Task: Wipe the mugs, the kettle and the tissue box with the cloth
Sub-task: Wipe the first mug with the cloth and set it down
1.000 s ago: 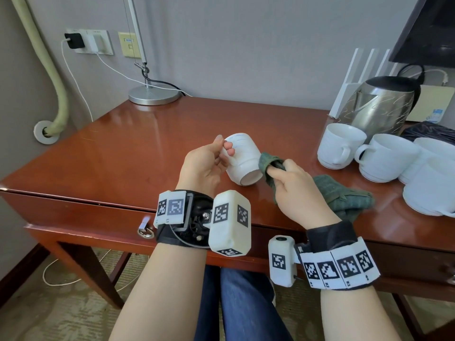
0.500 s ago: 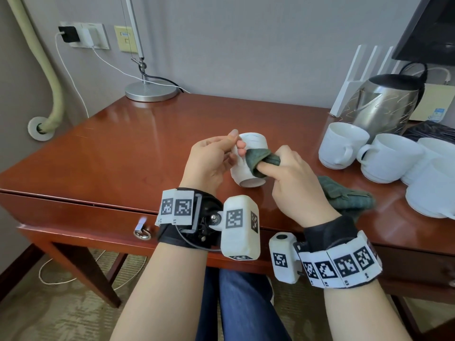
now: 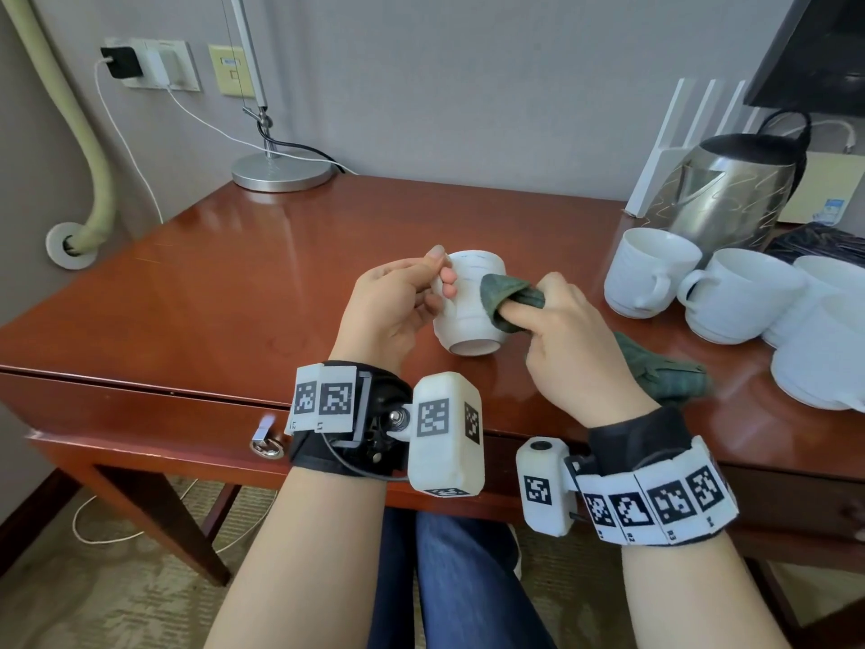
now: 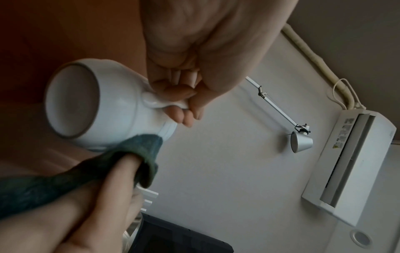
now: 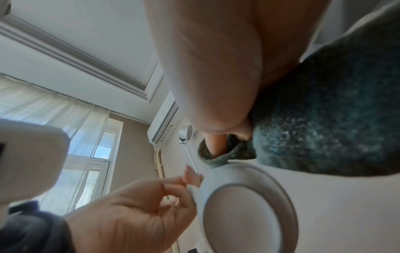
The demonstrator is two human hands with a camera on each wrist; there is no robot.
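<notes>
Looking down from the head view, we find both hands raised just above the near part of the desk (image 3: 196, 292). The left hand (image 3: 391, 306) grips a white mug (image 3: 468, 311) by its handle, fingers curled round it; the left wrist view shows the handle pinched between thumb and fingers (image 4: 184, 95). The mug is tipped, its base toward us and clear of the desk top. The right hand (image 3: 568, 339) holds a dark green cloth (image 3: 503, 292), bunched over an extended finger and clamped by the other curled fingers. The cloth's covered tip presses against the side of the mug. The rest of the cloth trails back under the right palm and lies on the desk to the right.

Farther right on the desk we note a cluster of white mugs (image 3: 650, 274), standing close together, some touching. Just behind them stands a metal kettle (image 3: 730, 199) with a black lid. A dark patterned box (image 3: 819, 241) sits right of the kettle, mostly cut off; we cannot tell what it is.

At the far left edge, by the wall, rests a round lamp base (image 3: 281, 173), with cables running to wall sockets (image 3: 150, 65).
</notes>
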